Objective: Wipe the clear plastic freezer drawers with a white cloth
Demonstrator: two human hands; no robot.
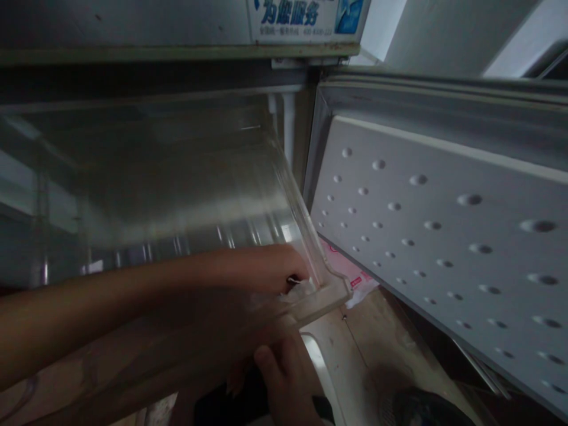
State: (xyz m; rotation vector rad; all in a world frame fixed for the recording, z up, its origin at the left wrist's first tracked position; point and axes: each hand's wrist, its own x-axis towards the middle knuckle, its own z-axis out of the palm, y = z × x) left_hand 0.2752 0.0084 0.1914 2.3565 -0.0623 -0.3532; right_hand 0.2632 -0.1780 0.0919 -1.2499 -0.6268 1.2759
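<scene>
A clear plastic freezer drawer [177, 171] is pulled out of the fridge, its inside facing up. My left hand [286, 266] reaches into it from the left, down at the front right corner. The fingers are curled round a crumpled whitish cloth or tissue [302, 290], pressed against the drawer wall; part of it is hidden under the hand. Below the drawer's front edge is my right hand [288, 370], thumb up, its fingers closed at the outer rim near the same corner. The fingertips there are partly hidden by the dim plastic.
The open fridge door [426, 236], white with rows of round bumps, stands to the right. Above the drawer runs the ledge of an upper compartment with a printed label [293, 21]. A pink sheet [341, 263] lies on the floor [368, 331], and a dark shoe [426, 408] shows lower right.
</scene>
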